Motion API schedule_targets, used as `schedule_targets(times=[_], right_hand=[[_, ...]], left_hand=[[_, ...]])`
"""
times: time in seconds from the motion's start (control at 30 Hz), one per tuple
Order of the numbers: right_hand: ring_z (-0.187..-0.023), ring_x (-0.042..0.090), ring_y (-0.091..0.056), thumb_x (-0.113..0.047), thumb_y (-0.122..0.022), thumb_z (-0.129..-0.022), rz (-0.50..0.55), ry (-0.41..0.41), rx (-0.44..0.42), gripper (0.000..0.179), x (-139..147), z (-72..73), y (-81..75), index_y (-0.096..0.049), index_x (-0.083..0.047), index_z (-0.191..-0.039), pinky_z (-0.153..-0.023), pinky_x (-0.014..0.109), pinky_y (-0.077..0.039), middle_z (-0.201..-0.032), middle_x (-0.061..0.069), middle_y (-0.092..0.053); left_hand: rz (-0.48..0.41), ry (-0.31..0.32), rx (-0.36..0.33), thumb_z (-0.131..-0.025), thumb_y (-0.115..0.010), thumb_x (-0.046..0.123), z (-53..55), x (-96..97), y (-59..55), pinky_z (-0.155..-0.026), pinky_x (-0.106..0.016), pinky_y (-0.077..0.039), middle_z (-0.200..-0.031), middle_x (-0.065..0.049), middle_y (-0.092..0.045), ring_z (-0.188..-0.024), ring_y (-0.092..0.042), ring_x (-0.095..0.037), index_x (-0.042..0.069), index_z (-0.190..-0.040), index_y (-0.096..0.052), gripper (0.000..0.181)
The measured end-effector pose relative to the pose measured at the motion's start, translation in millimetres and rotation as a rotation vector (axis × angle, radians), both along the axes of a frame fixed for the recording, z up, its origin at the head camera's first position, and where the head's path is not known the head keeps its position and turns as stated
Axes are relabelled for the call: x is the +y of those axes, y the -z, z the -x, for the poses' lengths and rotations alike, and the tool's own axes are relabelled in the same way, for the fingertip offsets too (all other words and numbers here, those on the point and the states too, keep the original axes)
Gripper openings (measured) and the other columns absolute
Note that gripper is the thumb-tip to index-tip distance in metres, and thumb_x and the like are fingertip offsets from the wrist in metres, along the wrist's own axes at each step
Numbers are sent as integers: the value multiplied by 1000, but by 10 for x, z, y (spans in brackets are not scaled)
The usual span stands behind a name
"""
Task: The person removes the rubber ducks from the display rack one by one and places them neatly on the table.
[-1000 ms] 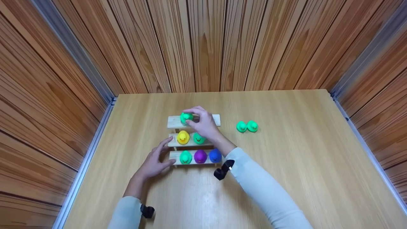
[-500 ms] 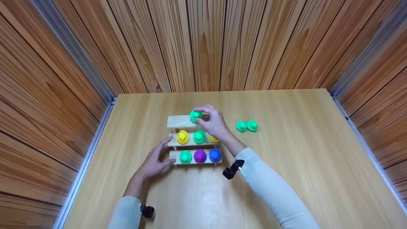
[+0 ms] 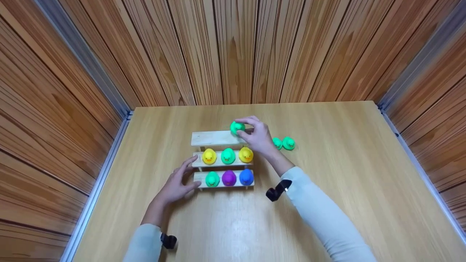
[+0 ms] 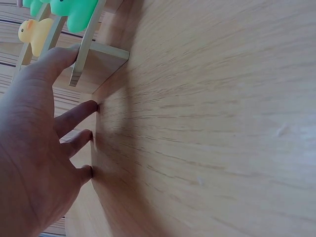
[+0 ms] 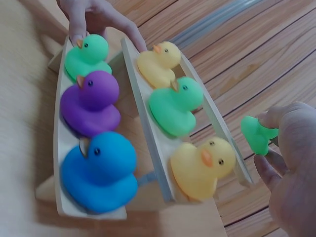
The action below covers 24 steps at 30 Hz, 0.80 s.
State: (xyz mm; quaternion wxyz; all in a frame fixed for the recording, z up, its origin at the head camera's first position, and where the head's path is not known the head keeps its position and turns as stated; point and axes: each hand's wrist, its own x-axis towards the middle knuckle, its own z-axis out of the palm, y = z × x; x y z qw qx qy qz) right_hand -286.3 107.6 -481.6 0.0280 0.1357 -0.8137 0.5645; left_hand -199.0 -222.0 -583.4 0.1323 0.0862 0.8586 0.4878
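A small three-tier wooden stand [image 3: 209, 139] is on the table. In the head view my right hand [image 3: 259, 136] pinches a green rubber duck [image 3: 237, 127] at the right end of its top tier; whether the duck touches the board I cannot tell. My left hand [image 3: 175, 186] is at the stand's left end, thumb against the bottom board and index finger at the middle board. In the left wrist view its other fingers [image 4: 76, 118] are spread, tips against the table. A green duck [image 3: 228, 156] sits between two yellow ducks on the middle tier. Green, purple [image 3: 229, 178] and blue [image 3: 246, 177] ducks line the bottom tier.
Two more green ducks [image 3: 288, 143] stand on the table [image 3: 346, 163] to the right of the stand, one partly behind my right hand. Wood-patterned walls [image 3: 233, 54] enclose the back and both sides, with metal strips at the corners.
My right hand has carried the green duck rightward along the top tier, from its left part to its right end. The yellow duck at the middle tier's right has come into sight. My left hand stays put.
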Motion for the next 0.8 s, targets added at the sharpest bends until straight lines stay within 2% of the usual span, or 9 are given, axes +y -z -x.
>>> schedule_targets(times=[0.3, 0.53, 0.8], right_hand=[[-142, 40, -67, 0, -76, -105, 27, 40, 19, 36, 248, 36, 39, -75, 2, -140, -119, 53, -61, -142, 25, -69], [-145, 40, -64, 0, -75, -105, 8, 76, 25, 37, 448, 30, 82, -74, 2, -142, -120, 56, -59, -145, 25, -67], [-146, 41, -64, 1, -74, -105, -14, 113, 21, 37, 711, 38, 128, -73, 3, -142, -120, 58, -58, -146, 26, -66]], left_hand=[[-5, -2, -14, -103, -84, 31, -3, 1, -26, -139, -78, -21, -171, -12, -58, -170, -41, -41, 56, -170, -33, 88], [0, -6, -23, -103, -84, 31, -13, -1, -38, -138, -78, -22, -172, -10, -57, -170, -39, -40, 61, -168, -33, 88], [20, 29, 16, -103, -82, 24, -11, 22, -59, -139, -77, -22, -174, -15, -53, -167, -43, -43, 50, -173, -33, 89]])
